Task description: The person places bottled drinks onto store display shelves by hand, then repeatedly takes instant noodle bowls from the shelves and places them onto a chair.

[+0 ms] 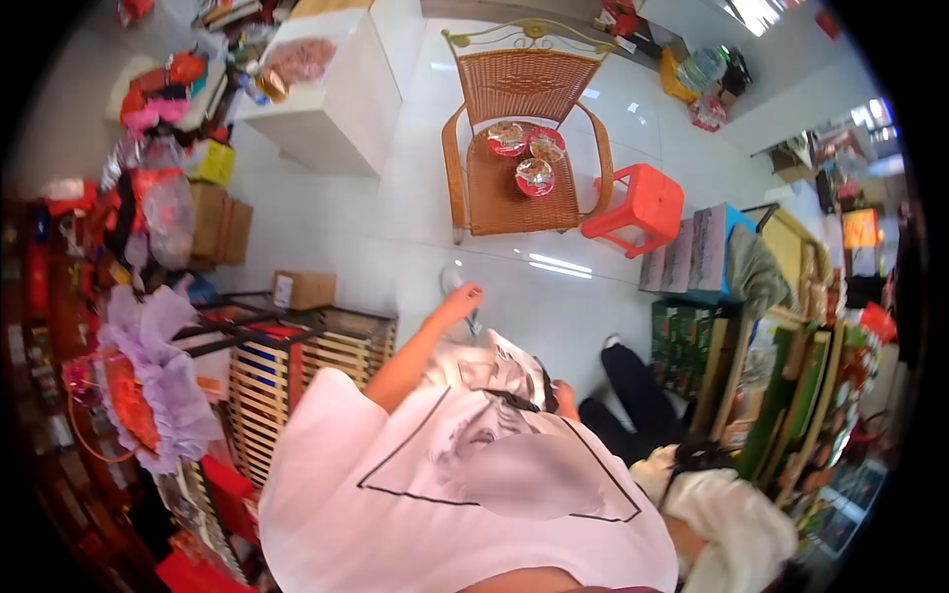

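My left hand (463, 299) is out in front of my body above the pale floor, its fingers curled inward; whatever it may hold is too small to make out. Below it hangs a white patterned cloth (484, 366), near a black strap (519, 400) at my waist. Only part of my right hand (564, 399) shows beside the cloth, its fingers hidden. Ahead, a wicker armchair (529, 84) bears three red-rimmed bowls with clear wrap: one at left (507, 138), one at right (547, 144), one in front (535, 178).
A red plastic stool (654, 203) stands right of the chair. A white cabinet (346, 114) is at upper left, slatted racks (259, 395) at left. Boxes (682, 341) line the right side. Another person in a white top (736, 534) is close by at lower right.
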`<move>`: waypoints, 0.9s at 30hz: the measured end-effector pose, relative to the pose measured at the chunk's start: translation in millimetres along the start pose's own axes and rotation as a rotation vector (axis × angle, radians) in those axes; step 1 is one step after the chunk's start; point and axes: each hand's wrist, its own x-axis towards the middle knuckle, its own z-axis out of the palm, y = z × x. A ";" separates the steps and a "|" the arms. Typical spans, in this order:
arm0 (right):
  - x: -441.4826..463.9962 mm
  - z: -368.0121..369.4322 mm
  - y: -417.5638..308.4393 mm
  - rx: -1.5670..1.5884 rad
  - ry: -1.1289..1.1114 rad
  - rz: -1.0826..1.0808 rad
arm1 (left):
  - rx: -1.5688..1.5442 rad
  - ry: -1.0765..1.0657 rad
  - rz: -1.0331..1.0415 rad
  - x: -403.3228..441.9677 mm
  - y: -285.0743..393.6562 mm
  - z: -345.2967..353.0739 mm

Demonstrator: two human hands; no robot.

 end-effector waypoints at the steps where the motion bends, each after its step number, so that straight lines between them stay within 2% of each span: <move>1: 6.1 -4.1 -22.2 -0.147 -0.008 -0.100 | 0.040 0.040 -0.027 15.3 3.6 -0.6; 4: 17.8 -17.9 -105.1 -0.338 -0.109 -0.327 | 0.241 0.029 -0.205 66.5 -15.3 -5.6; 6: 30.0 -42.6 -167.5 -0.383 -0.207 -0.424 | 0.175 0.024 -0.307 101.6 -7.5 -20.1; 9: 44.5 -15.8 -238.8 -0.329 -0.373 -0.484 | 0.171 0.192 -0.426 114.5 -21.1 -55.9; 10: 49.4 0.4 -254.6 -0.315 -0.369 -0.430 | 0.215 0.253 -0.440 118.7 -28.1 -67.1; 13: 67.0 48.3 -302.2 -0.310 -0.294 -0.210 | -0.033 0.295 -0.460 127.0 -38.6 -76.2; 15: 86.2 59.0 -363.3 -0.389 -0.311 -0.183 | -0.100 0.204 -0.386 152.9 -23.7 -65.1; 16: 104.3 64.7 -390.1 -0.399 -0.342 -0.185 | -0.129 0.216 -0.424 166.5 -18.6 -53.3; 18: 137.3 84.6 -437.4 -0.455 -0.389 -0.171 | 0.060 0.067 -0.388 203.6 -9.7 -36.7; 20: 182.4 105.2 -472.1 -0.431 -0.480 -0.172 | -0.177 0.316 -0.225 242.6 -7.8 1.4; 21: 221.3 105.3 -473.7 -0.386 -0.569 -0.245 | -0.616 0.199 -0.457 248.5 36.4 -11.0; 22: 268.1 113.5 -473.3 -0.344 -0.525 -0.243 | -0.773 0.239 -0.567 264.4 57.5 -11.3; 23: 311.2 126.5 -486.0 -0.473 -0.520 -0.096 | -0.878 0.289 -0.536 288.3 49.2 2.8; 24: 369.8 137.6 -482.0 -0.398 -0.525 -0.016 | -1.021 0.412 -0.549 310.3 53.7 12.1; 26: 274.2 175.7 -521.5 -0.174 -0.513 -0.151 | -0.788 0.652 -0.365 363.2 33.8 34.7; 27: 262.6 185.9 -532.4 -0.286 -0.511 -0.201 | -0.695 0.764 -0.329 393.2 -6.4 68.3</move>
